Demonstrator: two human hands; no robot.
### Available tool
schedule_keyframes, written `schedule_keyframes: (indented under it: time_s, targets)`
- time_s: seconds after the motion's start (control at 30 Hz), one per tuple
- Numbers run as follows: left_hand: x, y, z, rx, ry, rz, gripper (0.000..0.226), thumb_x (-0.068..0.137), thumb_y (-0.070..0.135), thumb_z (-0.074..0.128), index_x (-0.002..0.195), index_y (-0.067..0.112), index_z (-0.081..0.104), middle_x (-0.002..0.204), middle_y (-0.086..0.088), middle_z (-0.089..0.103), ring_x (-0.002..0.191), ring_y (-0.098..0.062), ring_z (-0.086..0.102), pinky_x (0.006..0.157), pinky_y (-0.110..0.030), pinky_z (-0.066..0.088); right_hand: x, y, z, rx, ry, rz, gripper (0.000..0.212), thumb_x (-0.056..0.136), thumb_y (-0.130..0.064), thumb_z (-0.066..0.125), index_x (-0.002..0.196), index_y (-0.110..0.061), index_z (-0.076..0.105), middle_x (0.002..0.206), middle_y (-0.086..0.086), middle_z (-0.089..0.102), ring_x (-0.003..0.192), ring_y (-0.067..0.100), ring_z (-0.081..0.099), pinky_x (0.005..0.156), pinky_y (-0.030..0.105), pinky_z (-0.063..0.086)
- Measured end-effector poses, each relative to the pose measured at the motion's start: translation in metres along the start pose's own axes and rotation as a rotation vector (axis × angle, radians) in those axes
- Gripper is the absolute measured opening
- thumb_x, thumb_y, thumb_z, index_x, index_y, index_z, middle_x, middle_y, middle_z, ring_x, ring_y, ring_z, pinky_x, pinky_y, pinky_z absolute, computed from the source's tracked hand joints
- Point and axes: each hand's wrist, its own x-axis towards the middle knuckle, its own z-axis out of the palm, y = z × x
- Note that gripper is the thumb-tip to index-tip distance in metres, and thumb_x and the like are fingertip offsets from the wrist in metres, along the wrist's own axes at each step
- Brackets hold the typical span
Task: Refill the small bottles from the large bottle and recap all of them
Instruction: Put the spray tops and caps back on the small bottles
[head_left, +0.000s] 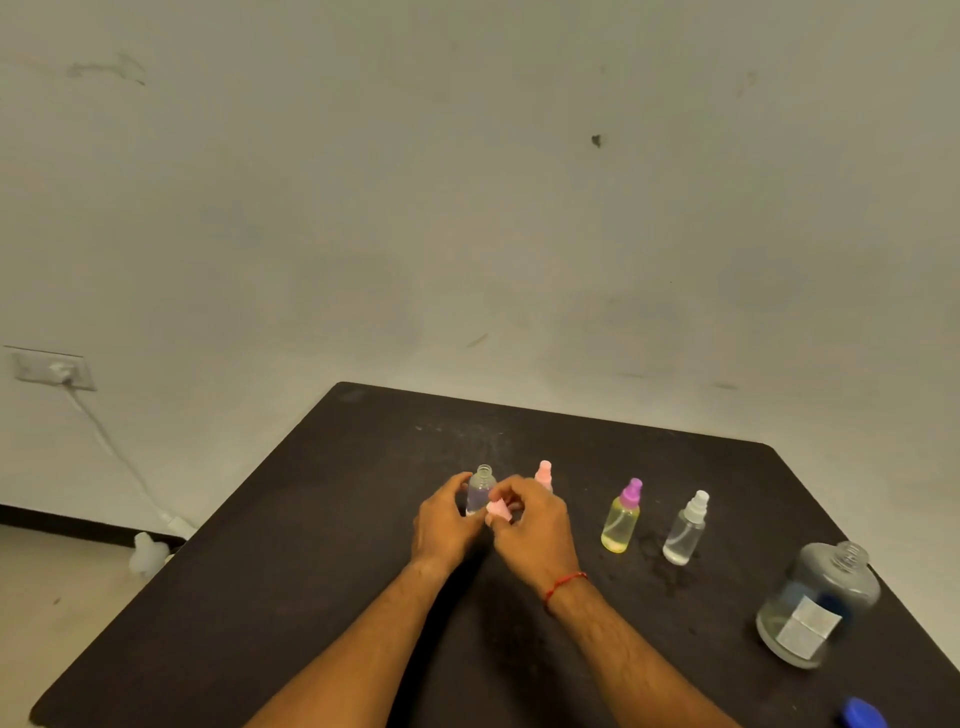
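The left hand (445, 519) grips a small open bottle (480, 491) that stands on the dark surface (311, 571). The right hand (537, 527) pinches a pink cap (497, 512) just beside this bottle. To the right stand a pink-capped bottle (544, 474), a yellow bottle (621, 522) and a clear bottle (684, 532). The large bottle (818, 603) stands uncapped near the right edge.

**Dark table, 6 things on it**

Your dark rectangular table (322, 597) carries 4 small bottles in a row: uncapped clear plastic bottle (480, 491), pink-topped bottle (544, 474), yellow bottle with a purple spray top (621, 522), clear bottle with a white spray top (685, 532). Farther right stand a large uncapped clear bottle (818, 605) and a round blue cap (863, 717).
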Motion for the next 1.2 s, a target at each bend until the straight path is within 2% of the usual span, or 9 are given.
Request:
schedule_keyframes:
  time_s: [0.1,0.23,0.33,0.4,0.57,0.7,0.97,1.1,1.2]
  targets:
    - [0.003,0.006,0.006,-0.030,-0.020,0.000,0.047,0.085,0.034,0.076,0.130,0.029,0.061,0.115,0.008,0.067,0.099,-0.006,0.062,0.088,-0.025,0.054,0.001,-0.001,-0.007,0.050,0.041,-0.009,0.021,0.081,-0.003,0.070,0.077,-0.022,0.062,0.073,-0.009,0.064,0.077,0.004,0.063,0.087,0.019,0.049]
    - [0.005,0.007,0.006,0.002,0.009,0.021,0.036,0.083,0.038,0.079,0.116,0.028,0.067,0.103,0.010,0.070,0.086,-0.001,0.064,0.068,-0.012,0.047,0.008,-0.006,-0.015,0.092,0.076,0.001,0.025,0.081,0.002,0.068,0.086,-0.022,0.068,0.081,-0.010,0.066,0.081,-0.003,0.062,0.066,0.008,0.048]
    - [0.001,0.001,0.005,0.023,-0.001,0.030,0.043,0.080,0.036,0.082,0.119,0.028,0.067,0.107,0.012,0.070,0.093,-0.005,0.066,0.079,-0.021,0.056,0.018,-0.007,-0.015,0.083,0.078,0.026,0.030,0.084,0.001,0.067,0.105,-0.020,0.072,0.098,-0.009,0.067,0.086,-0.007,0.061,0.069,0.002,0.046]
    - [-0.003,-0.002,0.002,0.036,0.016,0.054,0.045,0.078,0.037,0.084,0.119,0.028,0.068,0.106,0.013,0.072,0.094,-0.005,0.067,0.085,-0.029,0.059,0.025,-0.007,-0.014,0.074,0.072,0.040,0.031,0.086,0.000,0.066,0.108,-0.021,0.071,0.104,-0.008,0.067,0.092,-0.002,0.061,0.072,0.003,0.047]
    - [-0.010,0.000,-0.008,0.037,0.042,0.119,0.045,0.077,0.043,0.083,0.119,0.035,0.068,0.104,0.018,0.072,0.095,-0.001,0.068,0.085,-0.030,0.060,0.034,-0.014,-0.009,0.057,-0.039,0.048,0.031,0.088,0.000,0.063,0.109,-0.021,0.071,0.111,-0.004,0.067,0.105,0.009,0.062,0.092,0.026,0.055]
    - [-0.016,0.009,-0.017,0.060,0.053,0.161,0.044,0.079,0.045,0.081,0.119,0.034,0.068,0.102,0.018,0.073,0.093,0.000,0.068,0.083,-0.027,0.059,0.036,-0.023,-0.009,0.021,-0.102,0.027,0.031,0.090,-0.001,0.061,0.111,-0.022,0.070,0.112,-0.005,0.066,0.107,0.009,0.060,0.098,0.030,0.052]
    - [-0.022,0.017,-0.027,0.102,0.062,0.195,0.046,0.080,0.047,0.078,0.122,0.031,0.067,0.104,0.016,0.073,0.092,-0.003,0.069,0.084,-0.033,0.061,0.040,-0.046,-0.023,-0.258,-0.276,-0.166,0.027,0.091,-0.009,0.062,0.115,-0.018,0.067,0.112,-0.001,0.063,0.105,0.013,0.054,0.098,0.031,0.048]
    - [-0.026,0.023,-0.029,0.106,0.091,0.197,0.044,0.079,0.041,0.081,0.120,0.030,0.068,0.106,0.014,0.072,0.095,-0.004,0.068,0.086,-0.027,0.058,0.044,-0.052,-0.029,-0.314,-0.240,-0.134,0.013,0.089,-0.026,0.066,0.100,-0.018,0.068,0.098,0.000,0.064,0.089,0.013,0.057,0.087,0.032,0.053]
    - [-0.029,0.026,-0.029,0.120,0.082,0.208,0.046,0.079,0.044,0.080,0.123,0.032,0.068,0.106,0.013,0.073,0.091,-0.006,0.068,0.082,-0.027,0.059,0.046,-0.055,-0.032,-0.434,-0.212,-0.090,0.027,0.085,-0.046,0.069,0.085,-0.020,0.062,0.084,-0.002,0.063,0.078,0.013,0.058,0.074,0.030,0.053]
